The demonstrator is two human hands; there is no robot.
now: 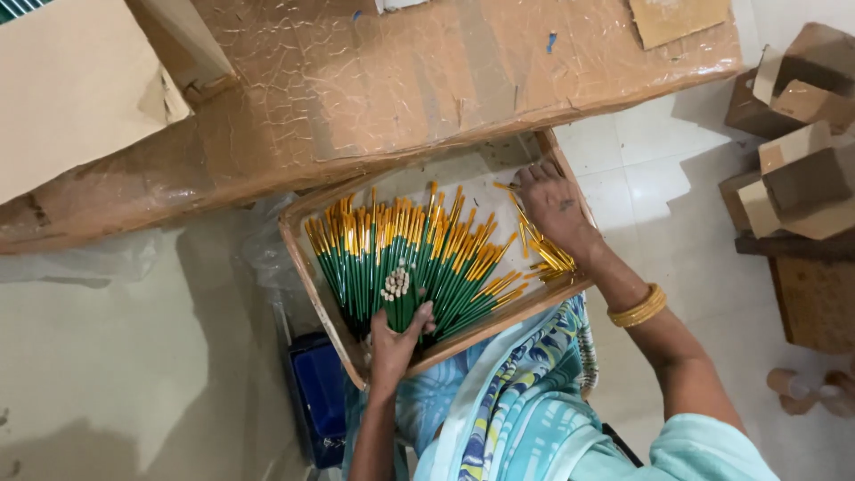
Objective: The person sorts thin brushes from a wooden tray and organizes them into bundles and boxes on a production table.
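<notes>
Sorting of green-handled paintbrushes point(410, 258) in a shallow cardboard tray point(313, 294) on the lap: left hand point(396, 343) clasping the fanned bundle's handle ends, right hand point(554, 207) spread over loose brushes point(548, 254); next, probably gathering these into the bundle.

A long worktop point(427, 80) wrapped in crinkled clear plastic film runs across the top. A flat cardboard sheet point(67, 89) lies on its left end, and a smaller cardboard piece point(677, 18) sits at its far right. Small brown cardboard boxes point(797, 134) are piled on the pale tiled floor point(650, 178) to the right. A blue container point(319, 392) stands on the floor below.
</notes>
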